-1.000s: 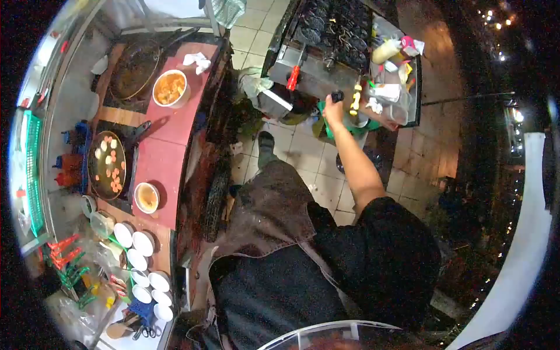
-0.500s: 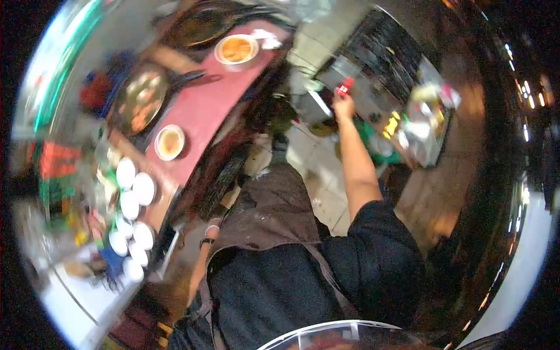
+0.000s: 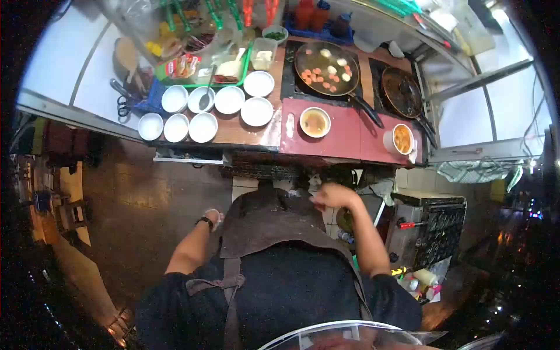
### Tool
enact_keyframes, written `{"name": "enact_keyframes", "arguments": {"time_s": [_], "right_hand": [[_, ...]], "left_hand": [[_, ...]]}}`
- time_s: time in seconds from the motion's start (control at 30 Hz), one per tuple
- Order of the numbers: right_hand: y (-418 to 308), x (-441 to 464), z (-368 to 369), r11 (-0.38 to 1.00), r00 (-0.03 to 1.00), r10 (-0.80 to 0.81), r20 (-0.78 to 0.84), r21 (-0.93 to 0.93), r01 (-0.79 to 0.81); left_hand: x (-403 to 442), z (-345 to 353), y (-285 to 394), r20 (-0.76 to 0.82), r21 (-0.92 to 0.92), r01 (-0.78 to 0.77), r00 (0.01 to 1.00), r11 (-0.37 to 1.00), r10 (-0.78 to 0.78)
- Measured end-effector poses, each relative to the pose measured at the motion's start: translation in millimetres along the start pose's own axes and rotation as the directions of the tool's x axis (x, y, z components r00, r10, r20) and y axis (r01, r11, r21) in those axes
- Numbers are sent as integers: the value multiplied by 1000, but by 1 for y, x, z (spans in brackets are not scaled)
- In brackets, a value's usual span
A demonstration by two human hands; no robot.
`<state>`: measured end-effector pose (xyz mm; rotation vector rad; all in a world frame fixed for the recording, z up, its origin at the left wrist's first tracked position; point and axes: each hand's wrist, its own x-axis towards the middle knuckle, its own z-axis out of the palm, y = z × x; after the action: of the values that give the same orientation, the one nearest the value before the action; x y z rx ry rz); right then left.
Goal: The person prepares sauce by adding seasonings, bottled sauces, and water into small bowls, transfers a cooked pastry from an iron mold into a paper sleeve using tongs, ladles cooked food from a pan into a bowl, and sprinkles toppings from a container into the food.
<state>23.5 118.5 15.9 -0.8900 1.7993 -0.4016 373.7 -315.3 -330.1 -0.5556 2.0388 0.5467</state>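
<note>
My right hand [image 3: 333, 197] is in front of my apron [image 3: 279, 216], below the counter edge. Its fingers look bent but are smeared, so I cannot tell whether they hold anything. My left hand [image 3: 215, 218] hangs low beside the apron, a dark band at its wrist. A pale patch shows there and its fingers are unclear. On the red board [image 3: 344, 134] stand a white bowl of brownish liquid [image 3: 315, 122] and a white bowl of orange food [image 3: 402, 140]. Behind them a frying pan [image 3: 318, 61] holds pinkish slices and white pieces in liquid.
Several white bowls [image 3: 229, 100] stand on the counter's left. A second dark pan [image 3: 401, 90] sits on the right burner. Lower right, a metal unit with a dark moulded top [image 3: 437, 233] carries a red-handled object [image 3: 410, 224]. Scissors [image 3: 123, 107] hang at the left.
The view has swung round to face the counter. My right hand has drawn back from the metal unit to my apron. The red object it was at now lies on the unit.
</note>
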Motion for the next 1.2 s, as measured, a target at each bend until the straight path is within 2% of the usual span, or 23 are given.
{"name": "enact_keyframes", "arguments": {"time_s": [0.03, 0.07, 0.13, 0.17, 0.2, 0.23, 0.27, 0.37, 0.4, 0.47, 0.5, 0.53, 0.6, 0.63, 0.67, 0.7, 0.77, 0.83, 0.87, 0.9, 0.97, 1.1, 1.2], "right_hand": [[-55, 6, -43, 991, 985, -116, -129, -82, 106], [-82, 17, -74, 902, 874, -315, -370, 170, 398], [-116, 77, -159, 863, 657, -383, -650, 2, 505], [-122, 119, -197, 901, 550, -323, -770, -72, 428], [-130, 153, -230, 932, 380, -295, -877, -177, 316], [-117, 204, -265, 970, 460, -243, -854, -203, 137], [-99, 249, -286, 971, 521, -178, -834, -234, -43], [-75, 293, -302, 922, 439, -317, -841, -382, -66], [-83, 284, -305, 923, 424, -322, -846, -380, -56], [-93, 239, -302, 992, 364, -86, -927, -113, -53], [-93, 219, -299, 977, 355, -157, -922, -198, -84], [-91, 193, -292, 942, 399, -280, -873, -330, -61], [-106, 114, -268, 941, 560, -226, -797, -327, -85], [-100, 91, -250, 915, 572, -273, -773, -392, -93], [-102, 47, -227, 898, 573, -336, -748, -438, -45], [-65, 60, -207, 796, 522, -543, -658, -601, 71], [-66, -19, -172, 891, 688, -392, -610, -438, 120], [-39, -60, -141, 866, 565, -467, -680, -482, 134], [-28, -76, -131, 846, 457, -496, -738, -528, 65], [-18, -94, -124, 826, 344, -527, -777, -564, -8], [2, -127, -120, 842, 373, -512, -773, -537, 44], [46, -185, -143, 914, 536, -394, -747, -254, 317], [81, -216, -157, 922, 567, -375, -733, -232, 310]], "left_hand": [[8, 24, -3, -64, -65, -6, 998, 998, 2], [10, 28, 0, -74, -62, -9, 997, 998, 5], [18, 33, 27, -59, 14, -65, 996, 998, 66], [18, 23, 41, -80, 9, -67, 995, 998, 67], [4, 0, 57, -156, 14, -262, 953, 965, 261], [-15, -21, 74, -232, 40, -441, 869, 897, 437], [-28, -36, 90, -272, -68, -446, 869, 893, 413], [-79, -85, 149, -406, -626, -483, 872, 613, 273], [-110, -107, 178, -416, -613, -486, 869, 624, 269], [-169, -154, 237, -473, -787, -522, 853, 329, 221], [-184, -174, 258, -669, -548, -747, 661, 376, 340], [-223, -204, 293, -668, -572, -741, 669, 350, 324], [-256, -237, 344, -904, -215, -870, 349, 443, 247], [-271, -250, 364, -940, -69, -807, 249, 586, 232], [-273, -261, 397, -966, 236, -752, -114, 615, 232], [-284, -273, 421, -944, 317, -682, -157, 659, 292], [-277, -276, 464, -881, 473, -552, -293, 687, 371], [-256, -258, 498, -875, 447, -657, -179, 607, 450], [-250, -248, 517, -867, 479, -675, -265, 561, 422], [-245, -240, 528, -876, 281, -822, -9, 496, 482], [-231, -219, 556, -872, 222, -939, -70, 264, 484], [-238, -213, 590, -702, -6, -973, 169, 232, 692], [-251, -209, 611, -668, -14, -973, 180, 229, 722]]}}
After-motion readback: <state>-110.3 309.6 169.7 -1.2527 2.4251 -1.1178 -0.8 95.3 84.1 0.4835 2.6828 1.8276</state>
